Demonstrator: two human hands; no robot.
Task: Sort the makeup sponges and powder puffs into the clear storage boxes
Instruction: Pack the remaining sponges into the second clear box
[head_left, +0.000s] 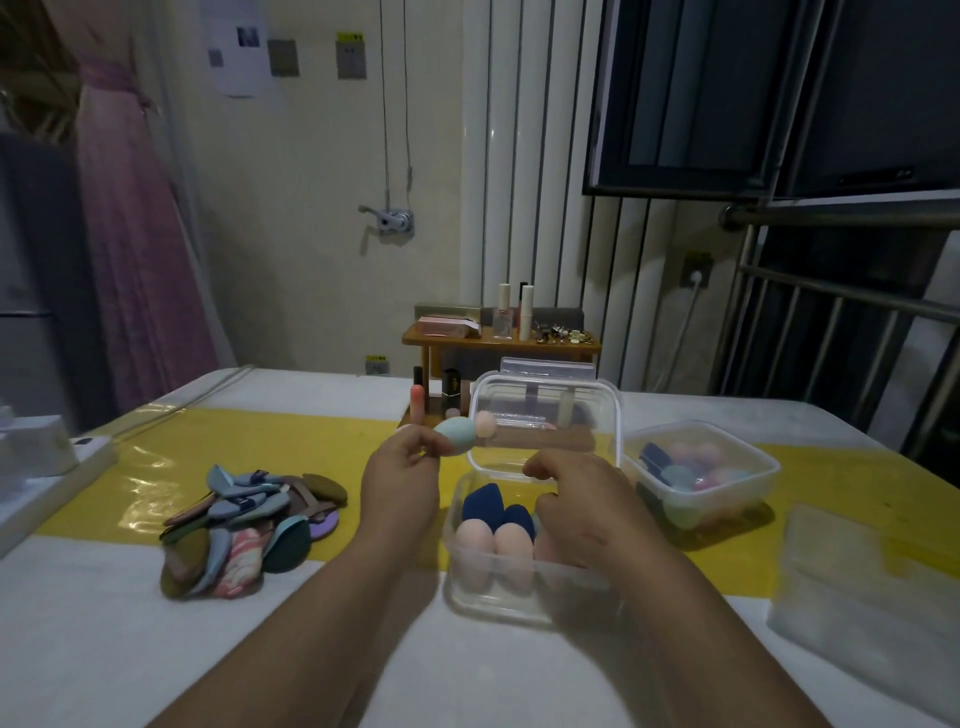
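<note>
I log left hand (400, 483) pinching teal sponge (456, 435) off box's (498, 608) far-left corner; right hand (587, 504) curled over box, grasp indeterminate.

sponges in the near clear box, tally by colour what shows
navy sponges: 2
peach sponges: 2
total: 4 in plain view; the right hand covers part of the near clear box, and the teal sponge in the left hand is not counted
</note>
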